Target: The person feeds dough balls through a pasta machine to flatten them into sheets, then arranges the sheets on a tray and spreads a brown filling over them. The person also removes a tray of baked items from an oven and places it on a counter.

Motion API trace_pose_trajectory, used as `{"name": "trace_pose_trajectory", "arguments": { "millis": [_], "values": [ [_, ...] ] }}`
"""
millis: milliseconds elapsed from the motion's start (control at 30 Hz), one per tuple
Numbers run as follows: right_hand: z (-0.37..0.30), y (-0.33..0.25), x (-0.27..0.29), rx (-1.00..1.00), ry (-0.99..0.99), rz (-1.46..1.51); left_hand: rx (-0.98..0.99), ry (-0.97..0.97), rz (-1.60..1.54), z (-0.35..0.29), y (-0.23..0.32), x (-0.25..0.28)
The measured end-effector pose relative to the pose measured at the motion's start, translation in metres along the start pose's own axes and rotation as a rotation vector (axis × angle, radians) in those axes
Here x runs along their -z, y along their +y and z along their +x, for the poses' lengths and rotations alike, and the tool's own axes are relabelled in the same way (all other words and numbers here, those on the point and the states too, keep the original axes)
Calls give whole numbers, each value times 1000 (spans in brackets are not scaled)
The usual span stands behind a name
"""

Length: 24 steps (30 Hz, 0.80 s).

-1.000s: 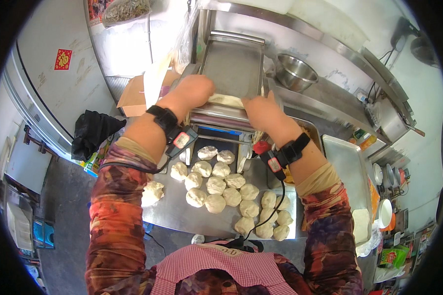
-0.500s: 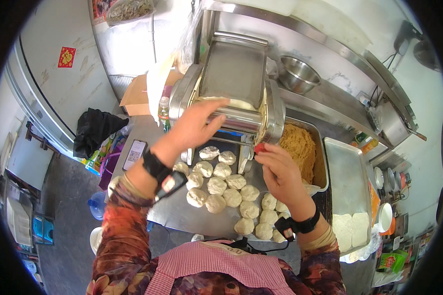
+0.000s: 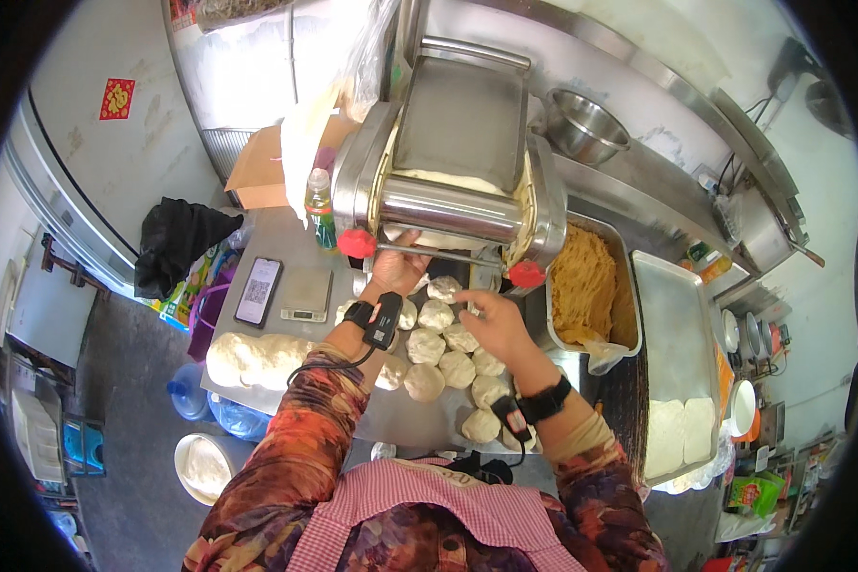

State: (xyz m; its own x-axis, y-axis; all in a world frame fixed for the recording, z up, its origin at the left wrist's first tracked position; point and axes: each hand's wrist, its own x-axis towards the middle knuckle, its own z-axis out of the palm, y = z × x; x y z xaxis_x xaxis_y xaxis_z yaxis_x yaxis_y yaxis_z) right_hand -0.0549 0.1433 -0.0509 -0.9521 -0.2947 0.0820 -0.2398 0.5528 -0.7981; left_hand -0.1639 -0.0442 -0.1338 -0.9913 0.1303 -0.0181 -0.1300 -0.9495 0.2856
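A steel dough sheeter (image 3: 453, 205) stands at the back of the table, a pale dough sheet (image 3: 458, 179) lying along its roller below the sloped feed plate. More dough (image 3: 439, 238) shows under the roller. My left hand (image 3: 400, 269) reaches in there from the left, palm up and fingers stretched, close to this lower dough; the fingertips are partly hidden by the machine. My right hand (image 3: 496, 326) holds nothing, its fingers apart over the right side of several round dough balls (image 3: 427, 347). Red knobs (image 3: 357, 244) sit on the machine's front corners.
Right of the machine is a deep tray (image 3: 636, 329) of orange-brown filling, then a flat tray (image 3: 677, 372) with dough sheets. To the left lie a phone (image 3: 258, 291), a small scale (image 3: 306, 294) and a large dough roll (image 3: 257, 360). A green bottle (image 3: 320, 210) stands beside the machine.
My left hand has gone from the dough on top of the roller to beneath it. My right hand has let go of the red knob and moved down and left over the dough balls.
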Motion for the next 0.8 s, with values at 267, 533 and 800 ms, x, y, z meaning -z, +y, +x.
{"name": "trace_pose_trajectory", "arguments": {
  "millis": [267, 533, 800],
  "values": [
    [55, 42, -34, -198, 31, 1541, 150, 103, 143, -44, 11, 9],
    [31, 39, -48, -335, 64, 1479, 276, 15, 284, -111, 28, 4],
    [-27, 2, -34, -385, 17, 1446, 361, -9, 304, -157, 31, -3]
  ]
}}
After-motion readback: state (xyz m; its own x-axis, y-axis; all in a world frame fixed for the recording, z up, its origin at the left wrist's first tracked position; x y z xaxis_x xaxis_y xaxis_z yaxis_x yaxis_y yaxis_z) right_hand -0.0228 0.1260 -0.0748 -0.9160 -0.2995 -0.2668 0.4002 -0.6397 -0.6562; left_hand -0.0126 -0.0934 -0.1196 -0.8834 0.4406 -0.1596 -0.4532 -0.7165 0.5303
